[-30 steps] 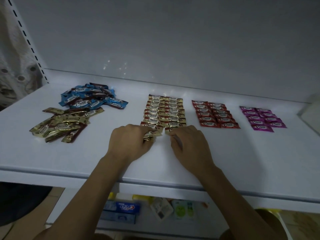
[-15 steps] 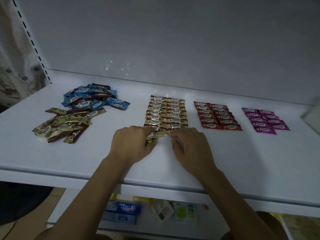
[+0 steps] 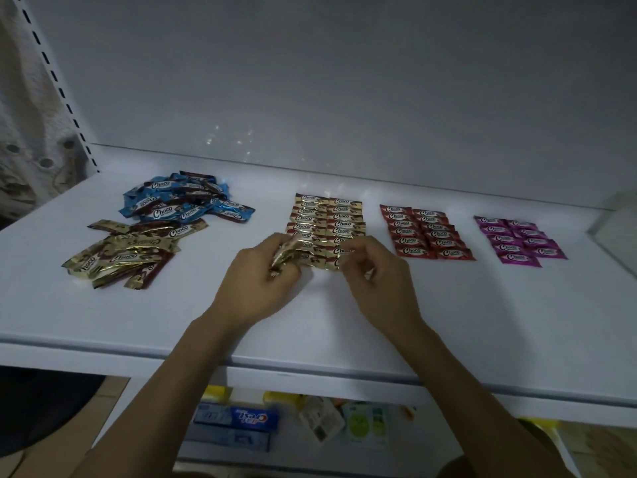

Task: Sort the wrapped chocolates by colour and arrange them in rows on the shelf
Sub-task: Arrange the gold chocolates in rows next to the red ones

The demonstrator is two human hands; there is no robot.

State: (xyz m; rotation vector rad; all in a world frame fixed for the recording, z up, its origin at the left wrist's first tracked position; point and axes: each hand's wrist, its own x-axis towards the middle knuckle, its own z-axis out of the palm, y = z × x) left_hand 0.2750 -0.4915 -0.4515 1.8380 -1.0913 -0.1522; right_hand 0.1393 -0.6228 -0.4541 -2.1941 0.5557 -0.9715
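Observation:
On the white shelf (image 3: 138, 315) lie gold chocolates in two neat columns (image 3: 327, 219), red ones in two columns (image 3: 425, 232) and magenta ones in two columns (image 3: 518, 239). At the left sit a loose blue pile (image 3: 182, 201) and a loose gold pile (image 3: 120, 253). My left hand (image 3: 262, 281) grips a few gold chocolates (image 3: 286, 258) at the near end of the gold columns. My right hand (image 3: 375, 274) pinches the end of the nearest gold chocolate (image 3: 336, 262) in the right column.
The shelf's back wall (image 3: 344, 98) rises just behind the rows. A slotted upright (image 3: 58, 88) stands at the far left. Below the shelf's front edge, a toothpaste box (image 3: 241, 417) and small packets (image 3: 344, 422) sit on a lower shelf.
Both hands have lifted slightly and moved a little further in over the near end of the gold columns; the gold chocolates in my left hand now show more between the fingers.

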